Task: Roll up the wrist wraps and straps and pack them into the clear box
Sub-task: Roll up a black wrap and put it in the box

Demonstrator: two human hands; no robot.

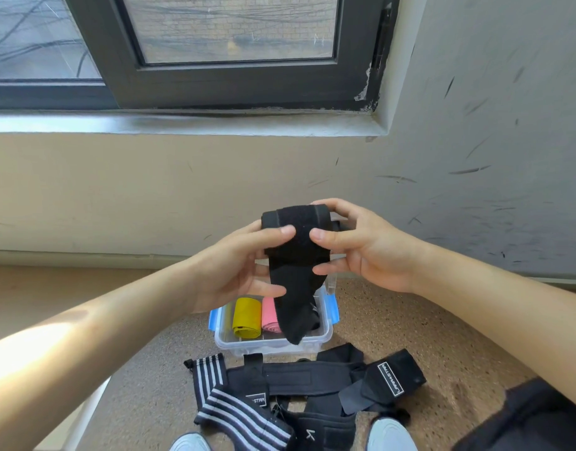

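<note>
I hold a black wrist wrap (296, 242) up in front of me, partly rolled at its top, with its loose tail hanging down into the clear box (273, 345). My left hand (238, 265) grips the roll from the left, thumb on its front. My right hand (355, 245) grips it from the right, thumb pressed beside the left one. Inside the box lie a yellow roll (246, 317) and a pink roll (271, 317). Several unrolled black wraps and straps (312, 382) lie on the floor in front of the box, including a black wrap with white stripes (228, 408).
The box has blue clips (334, 309) and stands on a speckled brown floor (410, 336) near a beige wall under a dark-framed window (215, 76). Two light shoe tips (390, 434) show at the bottom edge. Dark fabric (534, 421) lies at bottom right.
</note>
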